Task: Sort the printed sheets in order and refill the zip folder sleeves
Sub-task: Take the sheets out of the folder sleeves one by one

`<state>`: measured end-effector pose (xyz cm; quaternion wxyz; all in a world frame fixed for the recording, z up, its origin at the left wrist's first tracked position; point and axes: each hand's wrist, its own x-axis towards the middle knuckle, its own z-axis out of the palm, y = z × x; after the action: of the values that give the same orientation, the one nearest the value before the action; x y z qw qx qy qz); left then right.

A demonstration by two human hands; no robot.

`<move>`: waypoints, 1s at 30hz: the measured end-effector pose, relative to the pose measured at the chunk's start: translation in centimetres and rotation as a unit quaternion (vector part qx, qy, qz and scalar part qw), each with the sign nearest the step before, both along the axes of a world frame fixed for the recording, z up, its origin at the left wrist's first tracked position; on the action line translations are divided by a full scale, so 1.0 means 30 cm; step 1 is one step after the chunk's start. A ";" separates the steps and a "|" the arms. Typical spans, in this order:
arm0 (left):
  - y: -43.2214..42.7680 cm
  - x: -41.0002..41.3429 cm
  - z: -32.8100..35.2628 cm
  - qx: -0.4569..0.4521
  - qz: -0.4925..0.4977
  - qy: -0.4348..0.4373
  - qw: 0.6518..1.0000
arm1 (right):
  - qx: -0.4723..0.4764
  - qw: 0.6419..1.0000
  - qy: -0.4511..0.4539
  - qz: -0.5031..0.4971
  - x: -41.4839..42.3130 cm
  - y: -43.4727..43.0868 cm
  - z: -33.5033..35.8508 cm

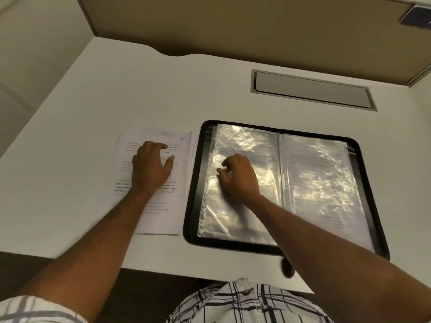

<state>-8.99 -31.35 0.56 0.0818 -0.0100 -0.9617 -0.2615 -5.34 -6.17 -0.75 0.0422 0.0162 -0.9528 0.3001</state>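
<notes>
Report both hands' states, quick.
Left hand: open, resting on the white printed sheets.
Right hand: fingers curled on the clear plastic sleeve; grip cannot be told.

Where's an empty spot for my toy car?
Biggest bare patch: desk left of the printed sheets. Also bare behind them, between the zip folder and the hatch. Crowded: the middle, where the left hand rests on the sheets and the right hand on the folder; only a thin gap between them.
</notes>
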 end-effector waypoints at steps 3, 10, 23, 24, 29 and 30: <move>0.115 -0.001 0.007 0.001 -0.057 0.013 0.998 | 0.025 0.999 0.035 -0.003 0.028 0.092 -0.009; 0.396 0.019 0.010 -0.011 -0.161 0.024 0.987 | 0.076 0.995 0.056 -0.034 0.130 0.354 -0.007; 0.823 0.087 0.001 -0.026 -0.255 -0.009 0.967 | 0.098 0.992 0.022 -0.075 0.245 0.665 -0.027; 0.847 0.088 0.002 -0.026 -0.259 -0.011 0.966 | 0.099 0.992 0.021 -0.081 0.249 0.689 -0.028; 0.955 0.085 0.001 -0.027 -0.271 -0.029 0.962 | 0.093 0.989 0.036 -0.106 0.248 0.817 -0.038; 0.976 0.081 -0.002 -0.027 -0.271 -0.034 0.962 | 0.089 0.989 0.040 -0.111 0.244 0.842 -0.038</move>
<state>-6.56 -2.08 0.51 -0.0253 -0.2634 -0.9318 -0.2483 1.97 19.09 -1.89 0.1117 -0.0739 -0.9692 0.2069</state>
